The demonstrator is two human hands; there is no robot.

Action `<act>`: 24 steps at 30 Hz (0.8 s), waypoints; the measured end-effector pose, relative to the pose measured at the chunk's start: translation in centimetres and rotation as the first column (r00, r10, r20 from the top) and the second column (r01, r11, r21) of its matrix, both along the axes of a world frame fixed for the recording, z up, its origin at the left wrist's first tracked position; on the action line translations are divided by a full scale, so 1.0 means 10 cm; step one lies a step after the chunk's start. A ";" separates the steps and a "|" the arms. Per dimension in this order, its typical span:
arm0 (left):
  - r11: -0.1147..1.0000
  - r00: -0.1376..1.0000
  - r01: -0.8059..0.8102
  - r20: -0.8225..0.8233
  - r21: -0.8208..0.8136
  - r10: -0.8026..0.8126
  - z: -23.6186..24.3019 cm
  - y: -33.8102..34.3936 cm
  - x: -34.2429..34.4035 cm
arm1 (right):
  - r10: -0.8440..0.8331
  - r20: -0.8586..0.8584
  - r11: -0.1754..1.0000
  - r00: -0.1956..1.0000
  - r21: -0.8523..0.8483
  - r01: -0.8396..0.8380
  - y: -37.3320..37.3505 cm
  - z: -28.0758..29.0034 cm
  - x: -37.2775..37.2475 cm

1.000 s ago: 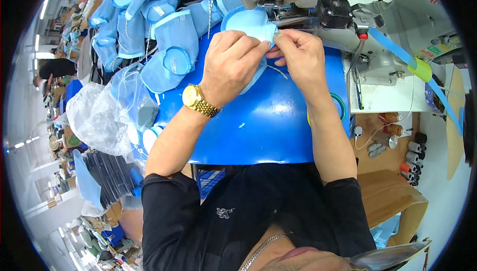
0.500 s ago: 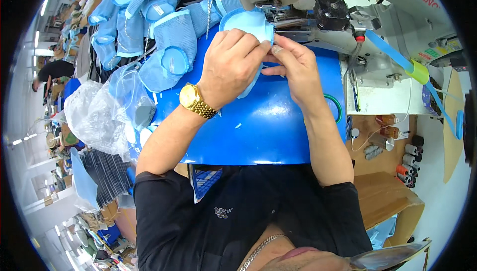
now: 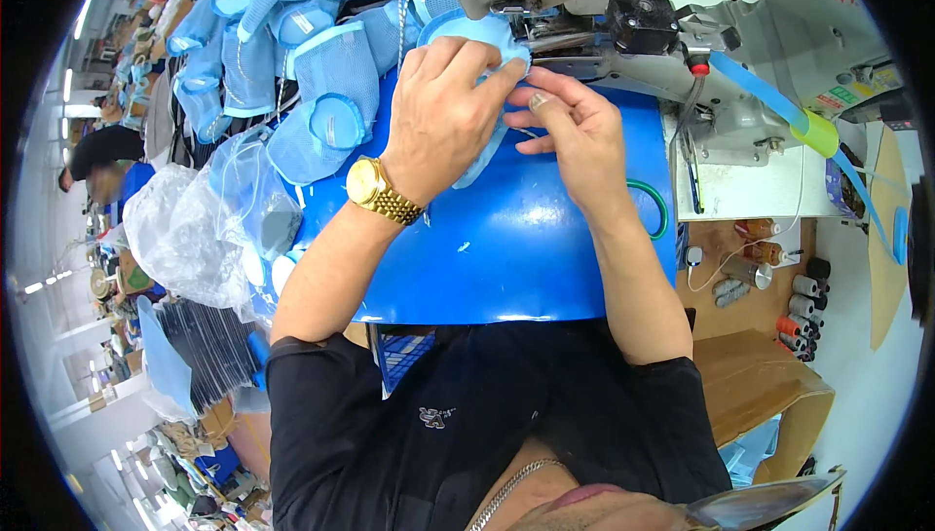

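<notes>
A light blue fabric piece with a rounded top (image 3: 476, 28) lies at the sewing machine (image 3: 644, 20), its lower part showing below my left hand. My left hand (image 3: 440, 107), with a gold watch on the wrist, is closed on this fabric piece and covers its middle. Just right of the fabric's edge, my right hand (image 3: 580, 133) has its fingers curled and the thumb against them. Something thin and pale shows under those fingers, too small to name. Both hands are above the blue work surface (image 3: 467, 278).
Blue mesh bags (image 3: 336, 68) with cords are heaped at the far left, beside a clear plastic bag (image 3: 175, 234). Blue tape (image 3: 750, 85) runs through a yellow-green piece at the machine. A green ring (image 3: 664, 209) stands at the right edge. Thread cones (image 3: 794, 326) sit lower right.
My right fingers have loosened from the fabric edge and drawn slightly down. My left hand has shifted a little up and left. Behind at left, another person has changed posture.
</notes>
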State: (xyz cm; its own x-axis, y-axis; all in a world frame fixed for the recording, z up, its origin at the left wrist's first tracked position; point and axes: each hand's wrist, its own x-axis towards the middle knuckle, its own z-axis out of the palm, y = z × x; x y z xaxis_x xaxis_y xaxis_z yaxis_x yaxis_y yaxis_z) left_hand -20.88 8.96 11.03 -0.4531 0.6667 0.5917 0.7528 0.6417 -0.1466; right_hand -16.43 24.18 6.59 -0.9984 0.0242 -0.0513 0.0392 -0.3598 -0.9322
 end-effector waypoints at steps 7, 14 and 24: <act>0.999 0.998 0.048 -0.026 -0.013 -0.049 0.02 0.08 0.00 | 0.029 -0.074 0.999 0.997 -0.028 -0.032 0.04 -0.04 -0.06; 1.000 0.999 0.003 0.048 0.015 -0.004 0.02 0.09 0.07 | -0.136 -0.070 0.982 0.988 0.125 0.144 0.54 0.03 0.13; 0.987 0.992 0.050 0.103 0.155 -0.067 0.00 0.01 0.03 | -0.273 -0.301 0.928 0.914 0.166 0.332 1.01 0.04 -0.01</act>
